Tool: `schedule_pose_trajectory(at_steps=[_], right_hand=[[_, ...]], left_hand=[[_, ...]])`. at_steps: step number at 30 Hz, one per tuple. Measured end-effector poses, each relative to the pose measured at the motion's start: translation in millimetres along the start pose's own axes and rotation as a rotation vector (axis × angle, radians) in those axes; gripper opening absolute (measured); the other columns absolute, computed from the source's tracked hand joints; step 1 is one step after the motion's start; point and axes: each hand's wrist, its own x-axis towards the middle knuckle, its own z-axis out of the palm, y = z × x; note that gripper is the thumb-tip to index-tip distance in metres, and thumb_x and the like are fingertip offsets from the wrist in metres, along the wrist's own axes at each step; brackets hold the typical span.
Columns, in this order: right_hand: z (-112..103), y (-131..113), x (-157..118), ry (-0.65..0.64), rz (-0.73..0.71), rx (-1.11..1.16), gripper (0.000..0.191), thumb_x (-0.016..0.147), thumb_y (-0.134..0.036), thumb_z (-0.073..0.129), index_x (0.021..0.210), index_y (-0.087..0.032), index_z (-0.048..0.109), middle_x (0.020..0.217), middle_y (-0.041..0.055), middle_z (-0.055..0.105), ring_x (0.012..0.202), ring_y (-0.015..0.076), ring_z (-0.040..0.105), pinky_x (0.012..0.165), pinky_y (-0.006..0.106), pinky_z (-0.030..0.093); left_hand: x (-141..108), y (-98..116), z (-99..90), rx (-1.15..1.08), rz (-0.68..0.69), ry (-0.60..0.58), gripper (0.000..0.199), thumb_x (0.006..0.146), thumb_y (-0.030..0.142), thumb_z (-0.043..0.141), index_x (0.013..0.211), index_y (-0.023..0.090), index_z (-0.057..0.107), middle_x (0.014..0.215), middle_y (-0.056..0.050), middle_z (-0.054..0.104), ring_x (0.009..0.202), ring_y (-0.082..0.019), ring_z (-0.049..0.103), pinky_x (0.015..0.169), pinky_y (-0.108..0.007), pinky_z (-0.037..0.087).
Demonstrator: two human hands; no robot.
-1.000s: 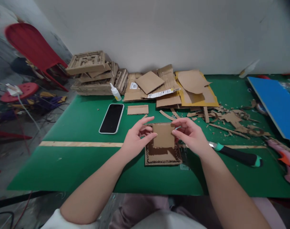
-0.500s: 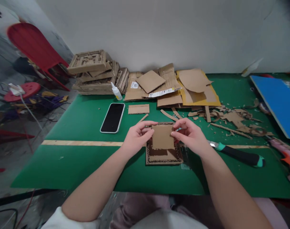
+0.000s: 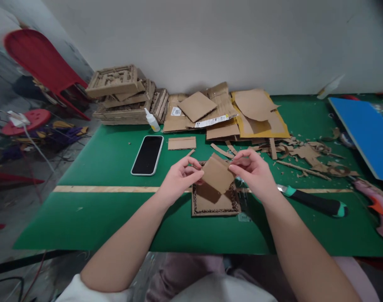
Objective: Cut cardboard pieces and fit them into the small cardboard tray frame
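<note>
Fingertips (image 3: 200, 174) of the left hand (image 3: 180, 179) and right hand (image 3: 251, 170) pinch a small cardboard square (image 3: 218, 173) near its left and right corners, holding it turned cornerwise above a shallow cardboard frame (image 3: 214, 212) with corrugated inner edges. The frame lies flat on a green tabletop (image 3: 115, 226). Just beyond are a cardboard rectangle (image 3: 181, 143) and loose strips (image 3: 222, 152); a phone (image 3: 147, 155) lies to the left, a black-and-green knife (image 3: 317, 202) to the right, with scattered scraps (image 3: 309, 155) past it. Farther back, a white bottle (image 3: 152, 121) is beside stacked cardboard pieces (image 3: 122, 100) near a pale wall (image 3: 241, 42).
</note>
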Motion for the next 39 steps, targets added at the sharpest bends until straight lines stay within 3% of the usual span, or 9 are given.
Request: schedule_pose_trajectory(at_steps=[5, 7, 10, 15, 21, 26, 31, 36, 39], right_hand=[[1.8, -1.7, -1.1, -0.131, 0.086, -0.055, 0.032, 0.071, -0.033, 0.067, 0.1, -0.023, 0.059, 0.072, -0.0006, 0.067, 0.059, 0.0104, 0.059, 0.05, 0.023, 0.047], [3.2, -2.0, -1.8, -0.157, 0.087, -0.06, 0.034, 0.071, -0.033, 0.067, 0.103, -0.023, 0.06, 0.071, -0.0008, 0.067, 0.057, 0.0101, 0.058, 0.048, 0.022, 0.047], [3.7, -2.0, -1.2, -0.135, 0.051, -0.048, 0.033, 0.071, -0.033, 0.067, 0.102, -0.023, 0.061, 0.077, 0.0008, 0.068, 0.063, 0.0114, 0.061, 0.053, 0.024, 0.05], [0.2, -2.4, 1.4, -0.054, 0.013, 0.002, 0.032, 0.076, -0.036, 0.062, 0.105, -0.024, 0.059, 0.091, 0.0031, 0.067, 0.068, 0.0103, 0.061, 0.058, 0.025, 0.051], [-0.3, -1.0, -3.0, -0.142, -0.004, -0.145, 0.042, 0.075, -0.039, 0.064, 0.112, -0.027, 0.049, 0.071, -0.0025, 0.066, 0.06, 0.0119, 0.061, 0.057, 0.027, 0.05], [4.9, 1.2, -7.6, -0.21, -0.298, -0.623, 0.041, 0.072, -0.046, 0.066, 0.107, -0.028, 0.054, 0.08, -0.0003, 0.067, 0.065, 0.0128, 0.06, 0.062, 0.027, 0.048], [13.1, 2.7, -22.9, -0.025, -0.794, -1.135, 0.027, 0.081, -0.026, 0.058, 0.107, -0.023, 0.06, 0.076, 0.0049, 0.063, 0.071, 0.0158, 0.056, 0.055, 0.025, 0.042], [15.7, 6.3, -41.9, -0.014, -0.895, -1.241, 0.029, 0.079, -0.015, 0.058, 0.107, -0.02, 0.062, 0.078, 0.0055, 0.064, 0.068, 0.0142, 0.051, 0.059, 0.026, 0.043], [13.9, 8.8, -46.5, -0.013, -0.938, -1.212, 0.028, 0.078, -0.012, 0.059, 0.105, -0.016, 0.062, 0.081, 0.0061, 0.065, 0.069, 0.014, 0.052, 0.061, 0.026, 0.044]], left_hand=[[-2.8, -2.8, 0.8, 0.039, 0.015, -0.196, 0.05, 0.077, 0.03, 0.065, 0.122, 0.024, 0.045, 0.083, -0.001, 0.063, 0.077, -0.014, 0.062, 0.066, -0.023, 0.051], [-2.7, -4.3, 1.3, 0.092, 0.034, -0.2, 0.041, 0.078, 0.029, 0.064, 0.116, 0.024, 0.051, 0.091, -0.002, 0.062, 0.082, -0.013, 0.06, 0.068, -0.021, 0.05], [-1.1, -5.6, 1.2, 0.155, 0.021, -0.108, 0.021, 0.077, 0.03, 0.064, 0.092, 0.02, 0.054, 0.075, 0.002, 0.056, 0.064, -0.007, 0.054, 0.053, -0.015, 0.044], [2.5, -5.9, 0.4, 0.067, 0.086, 0.053, 0.029, 0.071, 0.032, 0.069, 0.076, 0.018, 0.044, 0.073, 0.006, 0.048, 0.054, -0.005, 0.052, 0.052, -0.018, 0.051], [2.2, -4.9, 4.6, 0.023, 0.111, 0.146, 0.033, 0.068, 0.031, 0.071, 0.069, 0.017, 0.041, 0.074, 0.006, 0.047, 0.06, -0.004, 0.054, 0.059, -0.02, 0.057], [2.3, -6.4, 6.8, 0.013, 0.052, 0.186, 0.035, 0.066, 0.033, 0.073, 0.069, 0.017, 0.042, 0.072, 0.008, 0.044, 0.052, -0.002, 0.05, 0.057, -0.019, 0.056], [1.4, -7.0, 8.4, 0.04, -0.003, 0.194, 0.035, 0.066, 0.036, 0.073, 0.068, 0.017, 0.043, 0.065, 0.008, 0.044, 0.048, -0.002, 0.048, 0.055, -0.021, 0.056], [-4.9, -5.6, 14.7, 0.118, -0.145, 0.055, 0.036, 0.069, 0.039, 0.069, 0.068, 0.018, 0.04, 0.058, 0.008, 0.048, 0.046, -0.01, 0.06, 0.04, -0.018, 0.048], [-6.7, -4.5, 12.3, 0.312, -0.118, 0.068, 0.032, 0.074, 0.041, 0.063, 0.067, 0.018, 0.042, 0.051, 0.007, 0.048, 0.041, -0.01, 0.056, 0.034, -0.014, 0.039]])
